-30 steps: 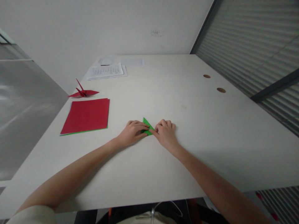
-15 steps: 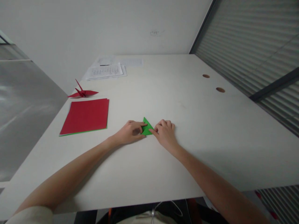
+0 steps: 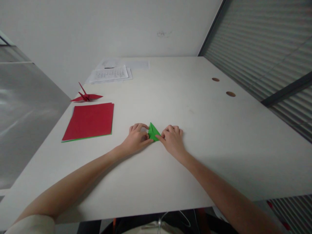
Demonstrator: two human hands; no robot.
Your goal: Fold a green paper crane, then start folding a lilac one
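Observation:
A small piece of green origami paper (image 3: 153,132), folded into a roughly triangular shape with a crease line near its top point, lies on the white table between my hands. At its left edge is my left hand (image 3: 136,138), closed on the paper, with the thumb at the lower edge and the curled index finger at the side. My right hand (image 3: 173,139) pinches the right corner, its thumb lying on top and the other fingers curled. The fingers partly cover both side edges of the paper.
A stack of square red paper (image 3: 90,120) with a green edge beneath lies to the left. Behind it stands a red paper crane (image 3: 86,97). Written sheets (image 3: 110,74) lie at the back left. Two round holes (image 3: 230,94) pierce the table (image 3: 156,182) near the blinds.
My left fingers have drawn back from the top of the green paper to its left edge, uncovering more of its face. The right hand stays at the right corner.

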